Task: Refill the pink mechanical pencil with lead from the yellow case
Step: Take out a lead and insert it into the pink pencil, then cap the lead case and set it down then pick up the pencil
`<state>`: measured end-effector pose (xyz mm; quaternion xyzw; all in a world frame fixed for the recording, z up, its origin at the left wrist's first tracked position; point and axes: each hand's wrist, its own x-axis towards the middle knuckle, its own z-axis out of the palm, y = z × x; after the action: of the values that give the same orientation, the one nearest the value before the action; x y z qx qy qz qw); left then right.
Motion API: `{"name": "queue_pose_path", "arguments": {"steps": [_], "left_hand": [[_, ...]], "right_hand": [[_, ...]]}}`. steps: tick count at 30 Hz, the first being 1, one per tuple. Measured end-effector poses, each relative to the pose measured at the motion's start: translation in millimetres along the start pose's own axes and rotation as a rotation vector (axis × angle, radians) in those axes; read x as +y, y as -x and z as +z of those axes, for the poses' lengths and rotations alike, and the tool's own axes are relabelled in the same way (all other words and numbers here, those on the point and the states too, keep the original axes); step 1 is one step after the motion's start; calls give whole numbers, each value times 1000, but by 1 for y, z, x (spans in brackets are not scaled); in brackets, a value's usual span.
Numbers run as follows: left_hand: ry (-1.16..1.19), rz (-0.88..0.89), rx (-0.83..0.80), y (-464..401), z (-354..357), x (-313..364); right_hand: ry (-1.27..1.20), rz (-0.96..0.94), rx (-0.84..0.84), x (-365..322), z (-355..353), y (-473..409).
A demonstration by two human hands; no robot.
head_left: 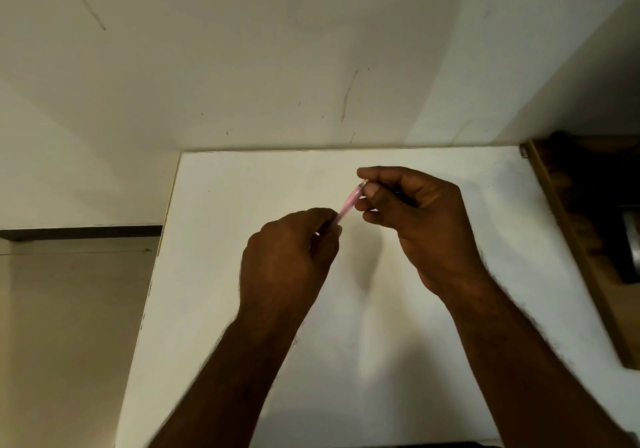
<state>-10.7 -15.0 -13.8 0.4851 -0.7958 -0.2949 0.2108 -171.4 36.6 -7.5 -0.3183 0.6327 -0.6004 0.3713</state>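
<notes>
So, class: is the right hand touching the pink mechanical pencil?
Touching. The head view shows the right hand pinching the upper end of the pink mechanical pencil between thumb and forefinger, with no gap visible.

No text, label, brand, number or sign can be read anywhere in the frame.
</notes>
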Motion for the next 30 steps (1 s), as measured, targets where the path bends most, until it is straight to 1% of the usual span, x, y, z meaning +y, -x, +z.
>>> {"name": "queue_pose_path", "arguments": {"steps": [3,5,7,9,10,12,14,17,22,26,28,30], "left_hand": [[173,-7,-46,-1,5,1],[253,-37,-108,-2,8,-1],[270,-50,-178,-3,7,-3],[233,-46,-186,-6,4,-7],[230,-75,-166,-8,1,-10],[213,-154,-99,-13,-5,-19],[105,-210,-32,-15,-11,-27],[-34,-269,-7,-16,-17,-36],[-83,-304,-52,-16,-15,-40],[-85,-308,-61,-17,-12,-41],[-84,-311,-57,-18,-13,-42],[-82,-308,-46,-18,-14,-42]], "right_hand": [[-59,69,-45,1,7,3],[18,80,-44,5,11,4],[95,101,-14,7,12,4],[127,122,50,10,12,2],[185,118,93,11,12,1],[420,86,158,16,12,0],[663,59,173,22,13,2],[832,56,149,32,19,3],[1007,47,109,44,22,2],[1075,36,90,46,22,2],[1088,-12,87,41,24,4],[1053,-83,25,33,31,9]]}}
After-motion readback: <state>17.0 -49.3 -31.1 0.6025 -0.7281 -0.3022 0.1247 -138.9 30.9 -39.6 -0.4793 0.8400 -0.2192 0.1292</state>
